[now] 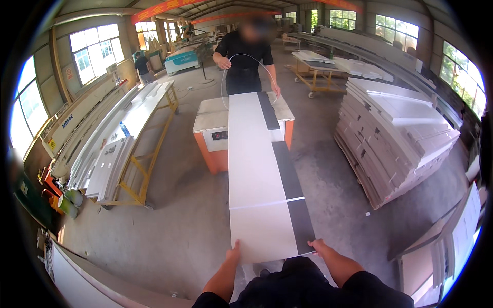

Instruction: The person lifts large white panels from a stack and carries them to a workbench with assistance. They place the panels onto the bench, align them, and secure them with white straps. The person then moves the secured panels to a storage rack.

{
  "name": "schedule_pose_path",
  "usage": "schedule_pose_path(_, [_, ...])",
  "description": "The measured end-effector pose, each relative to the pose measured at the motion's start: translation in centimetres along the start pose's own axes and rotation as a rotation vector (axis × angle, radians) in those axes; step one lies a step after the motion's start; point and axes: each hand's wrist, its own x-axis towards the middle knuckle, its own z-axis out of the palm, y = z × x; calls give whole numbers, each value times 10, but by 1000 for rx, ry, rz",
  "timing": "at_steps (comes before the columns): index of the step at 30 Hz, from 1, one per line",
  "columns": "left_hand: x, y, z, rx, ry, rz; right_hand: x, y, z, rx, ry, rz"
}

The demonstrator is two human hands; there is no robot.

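A long white board [257,174] with dark grey boards [288,164] along its right side stretches from me to the machine ahead. My left hand [233,252] is closed on the near left edge of the white board. At the near right corner, my right hand [319,248] grips the dark grey part, its fingers partly hidden beneath. A white strap [267,203] crosses the boards in their near half. The far end rests on a strapping machine [210,115] with a pale top and orange legs. Behind it a co-worker holds a looped strap [245,55] in both hands.
To the left stands a yellow-framed table [138,172] with panels and a bottle [124,129]. A tall stack of pale boards [385,138] is at the right. More panels lean at lower right [447,241]. A wheeled table [318,72] stands farther back.
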Motion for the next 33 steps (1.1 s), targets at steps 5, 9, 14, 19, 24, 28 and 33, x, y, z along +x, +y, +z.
schedule_pose_path(5, [12, 22, -3, 36, -35, 54, 8, -24, 2, -2, 17, -19])
schedule_pose_path(9, [6, 54, -7, 41, -37, 19, 8, -48, -2, -27, -3, -5])
schedule_pose_path(14, [22, 54, 2, 36, 12, -5, 23, -55, -2, -68, -7, -11])
schedule_pose_path(19, [39, 37, 2, 25, 23, 29, 22, -59, 3, -52, -31, -23])
schedule_pose_path(24, [10, 69, 1, 2, 20, -35, 16, -59, -3, -60, -10, -5])
schedule_pose_path(28, [20, 61, 5, 1, 53, -21, 17, -61, -5, -103, -32, -8])
schedule_pose_path(33, [13, 69, 3, 14, -3, -17, 23, -58, -6, -88, -13, -17])
